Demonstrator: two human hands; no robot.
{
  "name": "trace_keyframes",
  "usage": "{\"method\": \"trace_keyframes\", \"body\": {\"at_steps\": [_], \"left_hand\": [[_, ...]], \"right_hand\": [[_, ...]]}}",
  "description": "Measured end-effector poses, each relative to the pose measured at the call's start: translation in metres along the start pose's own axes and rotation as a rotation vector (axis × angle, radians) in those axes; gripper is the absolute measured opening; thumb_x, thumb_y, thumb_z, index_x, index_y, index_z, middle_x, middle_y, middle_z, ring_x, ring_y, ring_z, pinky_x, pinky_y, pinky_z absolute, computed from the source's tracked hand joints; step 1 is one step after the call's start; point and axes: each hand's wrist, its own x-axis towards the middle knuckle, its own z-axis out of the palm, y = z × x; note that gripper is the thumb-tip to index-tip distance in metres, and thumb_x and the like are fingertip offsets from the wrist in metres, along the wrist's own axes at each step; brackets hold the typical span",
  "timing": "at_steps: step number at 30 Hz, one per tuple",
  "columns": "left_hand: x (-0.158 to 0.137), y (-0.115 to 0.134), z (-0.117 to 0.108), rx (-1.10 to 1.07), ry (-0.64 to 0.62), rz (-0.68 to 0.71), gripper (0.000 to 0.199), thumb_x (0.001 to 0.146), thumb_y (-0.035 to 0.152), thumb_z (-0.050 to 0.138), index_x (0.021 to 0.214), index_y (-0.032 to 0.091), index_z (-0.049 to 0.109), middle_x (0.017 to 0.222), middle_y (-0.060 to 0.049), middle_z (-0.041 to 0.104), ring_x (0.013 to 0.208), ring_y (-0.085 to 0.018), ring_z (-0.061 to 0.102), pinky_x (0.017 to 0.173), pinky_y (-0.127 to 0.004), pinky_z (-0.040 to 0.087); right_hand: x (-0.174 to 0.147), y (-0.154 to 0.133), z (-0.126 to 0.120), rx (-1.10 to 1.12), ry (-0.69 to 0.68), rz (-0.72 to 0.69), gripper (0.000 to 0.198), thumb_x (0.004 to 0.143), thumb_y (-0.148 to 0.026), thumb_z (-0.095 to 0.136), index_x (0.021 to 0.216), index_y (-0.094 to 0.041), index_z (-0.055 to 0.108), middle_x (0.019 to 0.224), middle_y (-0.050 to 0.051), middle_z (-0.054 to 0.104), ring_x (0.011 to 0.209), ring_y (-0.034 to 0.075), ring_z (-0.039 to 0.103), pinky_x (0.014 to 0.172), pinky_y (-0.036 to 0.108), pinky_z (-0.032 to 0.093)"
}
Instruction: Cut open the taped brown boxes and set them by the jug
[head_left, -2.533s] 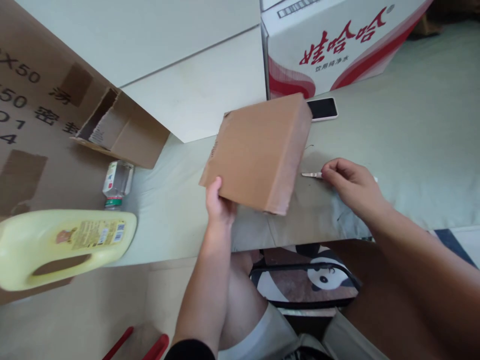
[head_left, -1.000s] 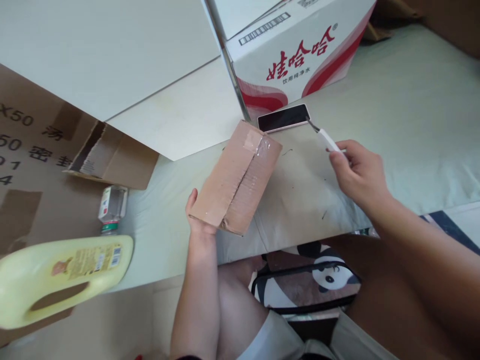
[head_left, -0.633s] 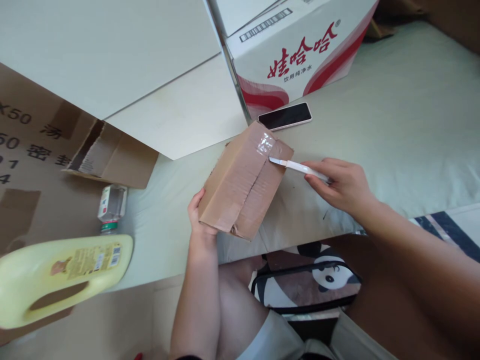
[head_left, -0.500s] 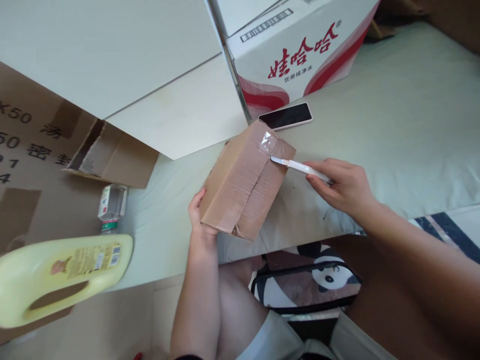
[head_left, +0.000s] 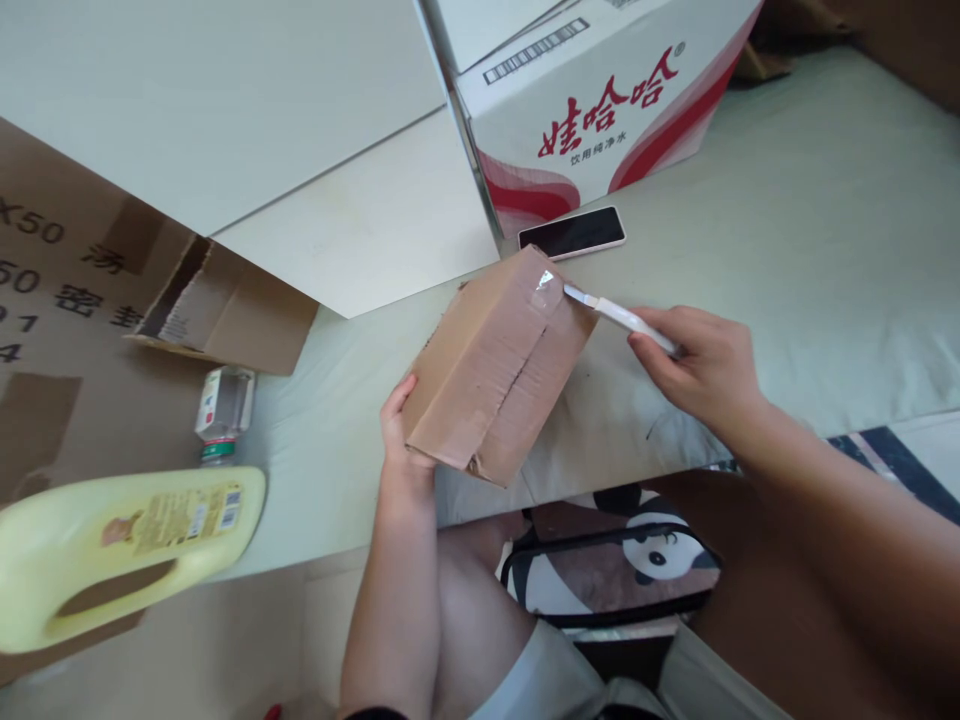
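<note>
A small brown cardboard box (head_left: 495, 370) is held tilted above the pale green cloth. My left hand (head_left: 401, 430) grips its lower left end, with some fingers hidden behind it. Clear tape (head_left: 545, 288) shines near the box's far end, and a slit runs along the middle of the facing side. My right hand (head_left: 697, 360) is closed around a white-handled utility knife (head_left: 626, 318). The knife's blade meets the box at the far end, just right of the shiny tape.
A phone (head_left: 572, 233) lies behind the box, before a white and red carton (head_left: 600, 130). To the left are a clear bottle (head_left: 226, 405), a yellow jug (head_left: 150, 545) and a large cardboard box (head_left: 45, 300). A white cabinet (head_left: 360, 230) stands behind. A panda-print bag (head_left: 600, 570) is below.
The knife blade has moved right and slightly up, from the slit by the tape towards the box's far right edge. The box has shifted slightly right in my left hand.
</note>
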Motion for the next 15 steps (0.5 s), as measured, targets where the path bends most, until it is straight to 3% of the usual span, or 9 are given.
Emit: {"method": "trace_keyframes", "body": {"at_steps": [5, 15], "left_hand": [[0.0019, 0.0001, 0.0002, 0.029, 0.078, -0.056, 0.030, 0.096, 0.032, 0.050, 0.096, 0.012, 0.071, 0.068, -0.005, 0.076, 0.060, -0.019, 0.072, 0.061, -0.029, 0.058], [-0.0008, -0.0011, 0.0018, -0.008, 0.050, -0.014, 0.025, 0.091, 0.030, 0.058, 0.093, 0.009, 0.072, 0.072, -0.008, 0.077, 0.058, -0.021, 0.071, 0.058, -0.030, 0.055]], "right_hand": [[-0.0023, -0.0035, 0.0020, 0.074, -0.076, -0.077, 0.027, 0.098, -0.036, 0.059, 0.105, -0.022, 0.080, 0.064, 0.001, 0.062, 0.049, 0.013, 0.050, 0.051, 0.029, 0.040], [0.0000, -0.0085, -0.0022, 0.039, -0.106, 0.025, 0.029, 0.099, -0.040, 0.055, 0.101, -0.025, 0.079, 0.065, 0.002, 0.064, 0.051, 0.015, 0.051, 0.053, 0.032, 0.039]]}}
